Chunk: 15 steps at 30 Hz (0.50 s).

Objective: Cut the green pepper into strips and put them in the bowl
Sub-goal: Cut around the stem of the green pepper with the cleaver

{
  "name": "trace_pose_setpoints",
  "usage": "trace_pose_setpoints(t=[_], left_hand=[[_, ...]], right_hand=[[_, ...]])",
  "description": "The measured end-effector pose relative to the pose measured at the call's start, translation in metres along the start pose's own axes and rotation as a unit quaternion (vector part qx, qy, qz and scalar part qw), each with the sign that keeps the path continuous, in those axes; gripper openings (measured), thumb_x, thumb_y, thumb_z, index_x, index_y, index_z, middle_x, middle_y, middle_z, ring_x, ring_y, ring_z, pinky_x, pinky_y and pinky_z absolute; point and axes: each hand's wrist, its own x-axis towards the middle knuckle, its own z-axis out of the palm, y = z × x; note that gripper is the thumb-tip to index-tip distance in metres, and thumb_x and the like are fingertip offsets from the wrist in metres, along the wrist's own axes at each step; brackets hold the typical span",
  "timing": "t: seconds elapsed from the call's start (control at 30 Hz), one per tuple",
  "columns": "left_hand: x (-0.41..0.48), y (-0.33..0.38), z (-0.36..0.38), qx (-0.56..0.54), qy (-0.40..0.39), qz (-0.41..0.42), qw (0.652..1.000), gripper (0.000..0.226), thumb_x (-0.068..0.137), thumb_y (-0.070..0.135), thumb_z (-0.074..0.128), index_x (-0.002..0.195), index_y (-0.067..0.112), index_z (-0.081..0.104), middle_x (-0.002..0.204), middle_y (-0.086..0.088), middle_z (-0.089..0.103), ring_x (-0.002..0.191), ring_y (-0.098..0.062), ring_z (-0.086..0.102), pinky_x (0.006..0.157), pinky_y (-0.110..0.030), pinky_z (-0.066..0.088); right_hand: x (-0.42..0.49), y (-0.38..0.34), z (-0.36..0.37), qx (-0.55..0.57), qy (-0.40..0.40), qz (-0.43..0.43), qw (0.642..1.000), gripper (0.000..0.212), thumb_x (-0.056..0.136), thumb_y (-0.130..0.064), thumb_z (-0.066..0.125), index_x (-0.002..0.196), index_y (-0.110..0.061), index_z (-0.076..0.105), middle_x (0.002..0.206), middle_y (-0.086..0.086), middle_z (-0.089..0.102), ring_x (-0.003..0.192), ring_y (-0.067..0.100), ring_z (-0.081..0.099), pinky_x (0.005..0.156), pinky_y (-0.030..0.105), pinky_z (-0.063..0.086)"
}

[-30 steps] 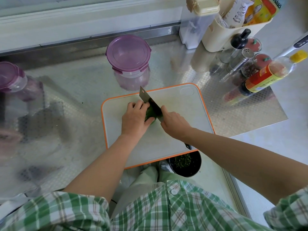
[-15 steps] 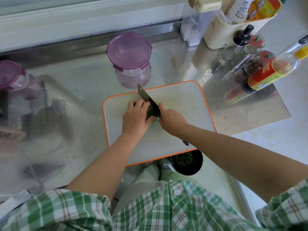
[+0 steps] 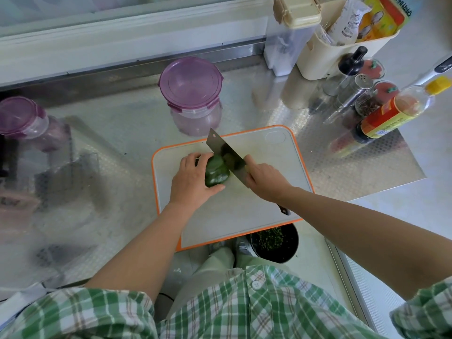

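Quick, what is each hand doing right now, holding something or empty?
Left hand: curled round the green pepper, holding it on the cutting board.
Right hand: grips the cleaver by its handle.

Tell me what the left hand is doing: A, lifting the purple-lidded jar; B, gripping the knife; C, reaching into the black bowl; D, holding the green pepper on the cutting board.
D: the left hand holds the green pepper on the cutting board, while the right hand grips the knife.
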Motion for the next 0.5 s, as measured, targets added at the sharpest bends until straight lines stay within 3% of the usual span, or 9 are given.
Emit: trace_pose_setpoints(t=[0.13,0.3,0.4,0.5], left_hand=[[-0.002,-0.001,0.000,0.003,0.012,0.008,1.000,0.076,0.068,0.046,0.079,0.133,0.022,0.047,0.120,-0.008,0.051,0.112,-0.028,0.046,0.070,-0.038,0.049],[-0.004,0.001,0.001,0.010,0.020,-0.003,1.000,0.077,0.068,0.047,0.078,0.134,0.022,0.046,0.122,-0.006,0.051,0.112,-0.027,0.046,0.070,-0.039,0.050],[-0.006,0.003,0.001,0.007,0.025,-0.008,1.000,0.077,0.068,0.046,0.078,0.133,0.020,0.046,0.123,-0.006,0.051,0.113,-0.028,0.046,0.071,-0.039,0.050],[-0.007,0.002,0.002,0.002,0.036,-0.015,0.999,0.078,0.068,0.046,0.079,0.133,0.017,0.047,0.122,-0.007,0.051,0.112,-0.029,0.047,0.072,-0.040,0.050]], right_hand=[[0.006,0.009,-0.021,0.101,0.048,0.026,0.993,0.012,0.094,-0.019,0.043,0.099,-0.016,0.033,0.068,0.013,0.057,0.054,0.034,0.050,0.049,0.041,0.041],[0.011,0.031,-0.036,0.269,0.061,0.158,0.948,0.010,0.093,-0.015,0.043,0.102,-0.011,0.039,0.066,0.012,0.056,0.045,0.022,0.048,0.037,0.024,0.040],[0.009,0.047,-0.028,0.308,0.029,0.201,0.930,0.010,0.094,-0.012,0.041,0.103,-0.011,0.041,0.076,0.017,0.061,0.058,0.025,0.056,0.048,0.032,0.050],[0.007,0.057,-0.013,0.278,0.003,0.242,0.930,0.017,0.096,-0.014,0.042,0.112,-0.007,0.041,0.092,0.017,0.057,0.077,0.030,0.059,0.059,0.038,0.055]])
